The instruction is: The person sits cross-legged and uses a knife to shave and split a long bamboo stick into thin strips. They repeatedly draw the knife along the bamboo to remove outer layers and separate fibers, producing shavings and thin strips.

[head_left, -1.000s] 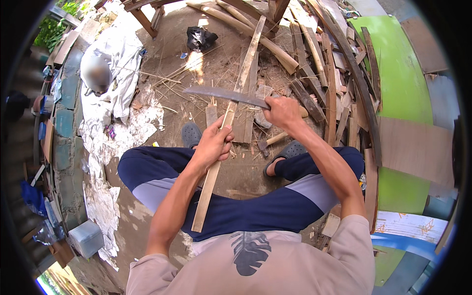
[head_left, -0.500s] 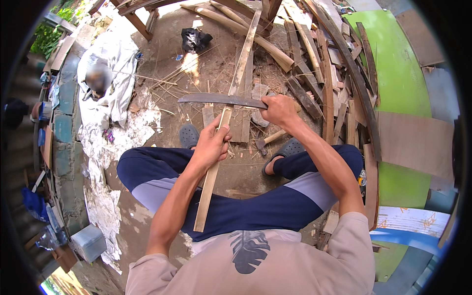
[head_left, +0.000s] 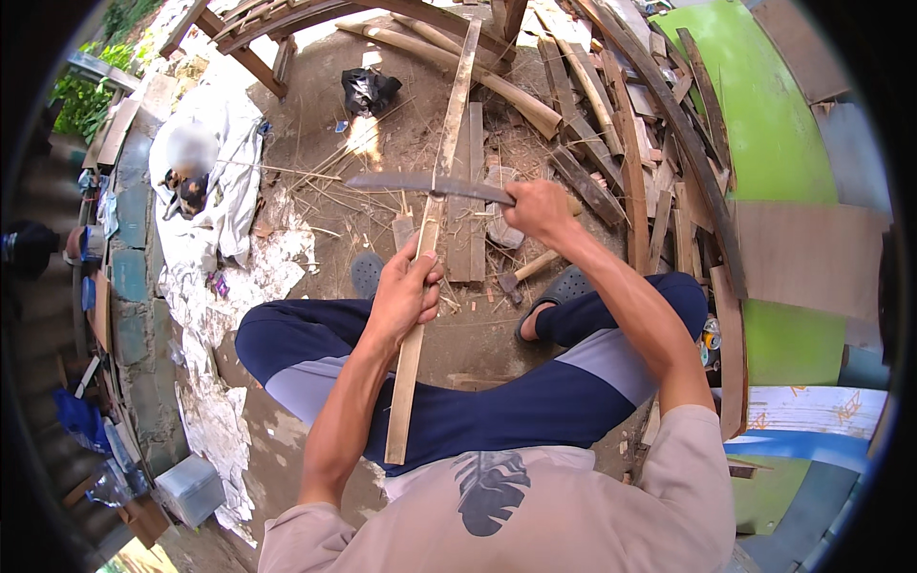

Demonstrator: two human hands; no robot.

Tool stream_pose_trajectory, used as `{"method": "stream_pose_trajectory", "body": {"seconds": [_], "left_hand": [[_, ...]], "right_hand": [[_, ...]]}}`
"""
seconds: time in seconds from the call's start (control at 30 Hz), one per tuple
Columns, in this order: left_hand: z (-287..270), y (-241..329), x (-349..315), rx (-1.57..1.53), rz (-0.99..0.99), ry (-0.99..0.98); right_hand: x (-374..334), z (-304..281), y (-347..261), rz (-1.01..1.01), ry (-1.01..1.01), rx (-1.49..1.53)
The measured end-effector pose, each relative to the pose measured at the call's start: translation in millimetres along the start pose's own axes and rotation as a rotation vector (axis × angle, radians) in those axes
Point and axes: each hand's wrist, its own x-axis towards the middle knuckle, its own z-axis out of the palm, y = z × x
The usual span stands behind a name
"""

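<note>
My left hand [head_left: 406, 298] is closed around a long split-bamboo strip [head_left: 449, 143], which runs from my lap away across the ground. The strip's near end [head_left: 397, 444] rests over my thighs. In my right hand [head_left: 541, 212] is a machete [head_left: 401, 181] with a long, dark, slightly curved blade pointing left. Its blade crosses the strip a short way beyond my left hand, slightly smeared by motion. The strip looks pale and shaved on the near side of the blade, with darker patches farther out. My right fingers hide the machete's handle.
A wooden-handled hammer [head_left: 535, 266] lies near my right shoe [head_left: 565, 286]. Several wood planks [head_left: 626, 162] pile up at the right, beside a green panel [head_left: 764, 105]. Bamboo poles [head_left: 478, 72] and a black plastic bag [head_left: 371, 93] lie ahead. A white cloth [head_left: 229, 191] spreads at the left.
The machete blade has shifted a little farther out along the bamboo strip, away from my left hand. My left hand keeps its hold. The whole view has tilted slightly.
</note>
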Motion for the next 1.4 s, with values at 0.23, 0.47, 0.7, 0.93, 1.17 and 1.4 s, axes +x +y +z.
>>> {"method": "stream_pose_trajectory", "body": {"seconds": [0.23, 0.47, 0.7, 0.93, 1.17, 1.4], "left_hand": [[-3, -1, 1, -0.037, 0.002, 0.011], [-8, -2, 8, -0.016, -0.005, 0.018], [-12, -2, -3, -0.046, -0.062, -0.062], [-18, 1, -20, -0.037, -0.026, -0.067], [-25, -4, -16, 0.017, 0.009, -0.046], [-37, -2, -33, 0.060, 0.001, -0.105]], "right_hand": [[-3, -5, -14, -0.034, -0.126, -0.018], [-1, -3, -2, 0.015, -0.101, -0.123], [18, -3, 58, 0.216, -0.091, -0.254], [24, -5, 47, 0.349, -0.165, -0.133], [33, -24, 34, 0.366, -0.052, -0.152], [43, -33, 51, 0.471, -0.110, -0.036]]}}
